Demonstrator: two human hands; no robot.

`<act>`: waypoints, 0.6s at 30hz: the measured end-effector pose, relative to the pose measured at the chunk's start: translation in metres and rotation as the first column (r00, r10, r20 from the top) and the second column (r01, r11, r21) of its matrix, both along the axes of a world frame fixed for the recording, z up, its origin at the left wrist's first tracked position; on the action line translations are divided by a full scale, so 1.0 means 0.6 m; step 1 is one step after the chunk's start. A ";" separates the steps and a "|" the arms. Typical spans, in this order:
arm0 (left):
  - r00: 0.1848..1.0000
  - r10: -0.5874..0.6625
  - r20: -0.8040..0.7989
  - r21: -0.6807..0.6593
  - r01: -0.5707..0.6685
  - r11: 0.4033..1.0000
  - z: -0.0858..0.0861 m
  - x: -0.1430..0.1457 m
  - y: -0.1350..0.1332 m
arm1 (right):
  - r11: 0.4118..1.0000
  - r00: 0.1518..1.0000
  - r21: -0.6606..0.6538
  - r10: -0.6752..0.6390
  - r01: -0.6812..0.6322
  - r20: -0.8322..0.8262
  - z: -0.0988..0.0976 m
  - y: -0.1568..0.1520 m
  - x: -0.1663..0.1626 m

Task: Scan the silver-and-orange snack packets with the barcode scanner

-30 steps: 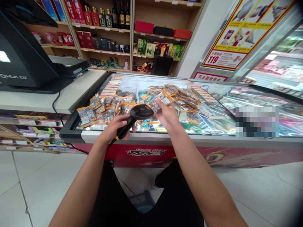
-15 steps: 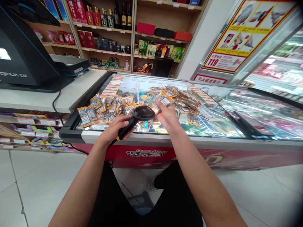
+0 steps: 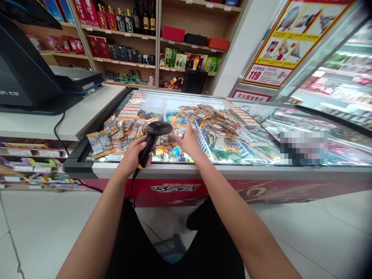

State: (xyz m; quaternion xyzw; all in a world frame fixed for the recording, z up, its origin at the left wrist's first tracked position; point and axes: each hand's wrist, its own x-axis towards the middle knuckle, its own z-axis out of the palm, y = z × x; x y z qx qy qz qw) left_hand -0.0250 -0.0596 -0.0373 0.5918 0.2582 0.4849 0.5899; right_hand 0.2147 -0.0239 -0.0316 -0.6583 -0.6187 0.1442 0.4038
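My left hand (image 3: 134,155) is wrapped round the handle of a black barcode scanner (image 3: 159,128), its head held up over the freezer's glass top. Just right of the scanner head is my right hand (image 3: 190,142), thumb and fingers spread apart. A small clear packet with an orange edge (image 3: 179,132) lies by these fingertips; whether they touch it I cannot tell. Similar packets form a left pile (image 3: 128,133) beside the scanner and a right pile (image 3: 222,122) beyond my right hand. The scanner head hides part of the left pile.
The chest freezer (image 3: 110,170) stretches across in front of my knees, with goods under its glass. On the left, a counter (image 3: 95,102) carries a black checkout machine (image 3: 26,73). The scanner's cable (image 3: 132,184) hangs down the freezer front. Stocked shelves (image 3: 122,62) stand behind.
My right hand has moved left from the right pile toward the left one, and its fingers have spread from the packet they held. The scanner has shifted left and tilted more upright.
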 end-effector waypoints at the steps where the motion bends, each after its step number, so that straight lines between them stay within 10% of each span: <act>1: 1.000 0.018 -0.008 -0.006 -0.018 1.000 -0.001 0.000 0.001 | 0.999 0.993 -0.032 0.000 0.004 0.118 0.000 -0.004 -0.003; 12: 0.999 0.027 -0.036 0.002 -0.027 1.000 -0.003 -0.002 0.003 | 0.880 0.645 -0.093 -0.264 0.465 0.717 0.035 -0.095 0.162; 18: 1.000 0.017 -0.025 0.003 -0.017 1.000 -0.002 -0.001 0.002 | 0.962 0.727 -0.059 -0.161 0.268 0.668 0.005 -0.123 0.201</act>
